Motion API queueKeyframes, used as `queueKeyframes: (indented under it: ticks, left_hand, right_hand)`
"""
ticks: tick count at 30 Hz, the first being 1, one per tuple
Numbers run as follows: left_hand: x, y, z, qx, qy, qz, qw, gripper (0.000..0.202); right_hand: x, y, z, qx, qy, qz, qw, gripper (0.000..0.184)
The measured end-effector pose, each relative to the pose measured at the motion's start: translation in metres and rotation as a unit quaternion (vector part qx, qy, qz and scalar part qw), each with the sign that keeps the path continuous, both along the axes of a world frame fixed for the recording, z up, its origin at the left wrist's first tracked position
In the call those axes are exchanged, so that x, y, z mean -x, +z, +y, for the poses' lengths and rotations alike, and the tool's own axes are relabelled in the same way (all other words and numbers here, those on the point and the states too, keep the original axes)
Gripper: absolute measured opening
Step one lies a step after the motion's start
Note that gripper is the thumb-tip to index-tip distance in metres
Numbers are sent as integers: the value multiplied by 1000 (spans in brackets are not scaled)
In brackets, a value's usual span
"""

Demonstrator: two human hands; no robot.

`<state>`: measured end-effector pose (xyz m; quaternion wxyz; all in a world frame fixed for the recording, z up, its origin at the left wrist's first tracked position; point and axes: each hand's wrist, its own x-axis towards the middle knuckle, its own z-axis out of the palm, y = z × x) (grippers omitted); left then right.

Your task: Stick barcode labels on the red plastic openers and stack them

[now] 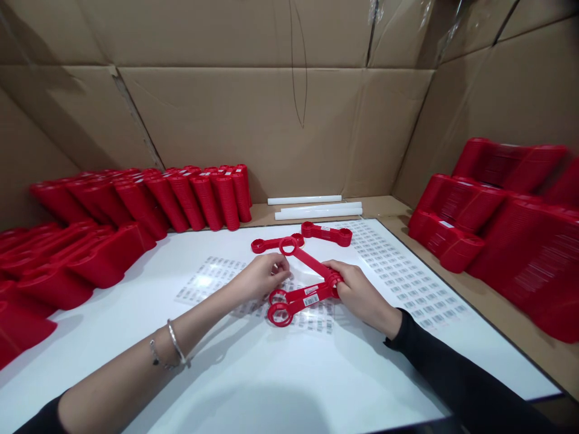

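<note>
- The right hand (357,289) is closed, fingers and thumb pressing together on the gathered ends of three red plastic ring-ended spanners (310,265).
- The left hand (262,277) curls over the spanners, its fingertips (286,266) touching the upper one just below its ring; whether it pinches, I cannot tell.
- The spanners fan out between the hands, tilted off the table, and the lower one carries a barcode label (311,300).
- Two more red spanners (327,234) lie flat just beyond the hands.
- Sheets of barcode stickers (398,271) lie under and beside them on the white table (271,386).
- A silver bangle (176,343) circles the left wrist; a black sleeve (452,374) covers the right forearm.
- White rods (312,208) lie at the back, among stacks of red spanners (194,199) on three sides, against a cardboard wall (253,120).
</note>
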<state>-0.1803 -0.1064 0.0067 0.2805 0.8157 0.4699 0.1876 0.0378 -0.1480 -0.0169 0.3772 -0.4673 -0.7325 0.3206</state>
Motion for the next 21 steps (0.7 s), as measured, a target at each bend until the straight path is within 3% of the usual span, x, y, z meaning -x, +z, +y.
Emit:
queueKeyframes:
  ticks: [3,8,21]
  left_hand:
    - [-4,13,-6,67,-5,-69,995,19]
    - [-19,21,-22,118,50,-178,976,22]
    - [-23,15,-25,129,65,-180,973,23]
  right_hand:
    - [1,0,-1,8,-6,0,1000,48]
    - [5,1,-3,-8,-2,-3,1000,51]
    - [13,5,-8,-18,20,-11,1000,48]
